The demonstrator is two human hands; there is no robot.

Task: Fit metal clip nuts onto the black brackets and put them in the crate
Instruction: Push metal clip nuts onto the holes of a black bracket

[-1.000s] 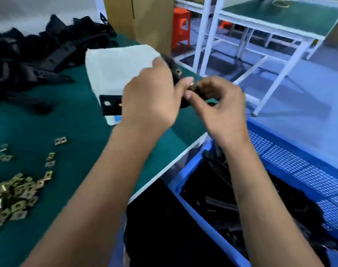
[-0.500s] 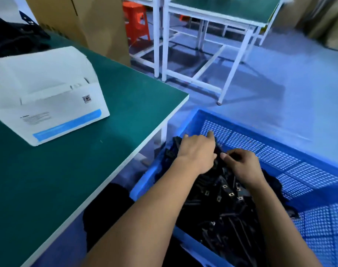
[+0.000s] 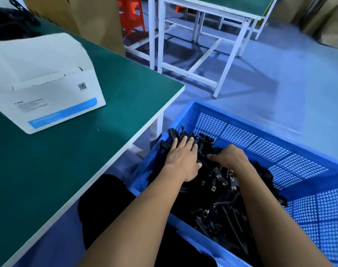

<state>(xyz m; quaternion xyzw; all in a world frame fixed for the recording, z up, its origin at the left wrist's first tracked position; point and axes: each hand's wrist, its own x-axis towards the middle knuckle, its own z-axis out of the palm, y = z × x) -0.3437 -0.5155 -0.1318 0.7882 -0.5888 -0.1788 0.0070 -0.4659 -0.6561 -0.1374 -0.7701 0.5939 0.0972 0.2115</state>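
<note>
Head view shows us both hands down in the blue crate (image 3: 280, 135) beside the green table (image 3: 125, 93). Our left hand (image 3: 181, 160) lies flat, fingers straight, on the black brackets (image 3: 212, 199); whether our right hand (image 3: 230, 158), fingers curled downward, holds anything we cannot tell.

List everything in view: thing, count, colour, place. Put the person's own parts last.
crate: one, blue, on the floor right of the bench
brackets: a heap, black, some with metal clip nuts, in the crate
bench: one, green top, white edge, left
box: one, white with blue stripe, on the bench
black parts: a pile, far left on the bench
carton: one, brown, behind the bench
stool: one, orange, top centre
second bench: one, green top, white frame, top
left hand: fingers flat on the brackets
right hand: curled, on the brackets; grip hidden
</note>
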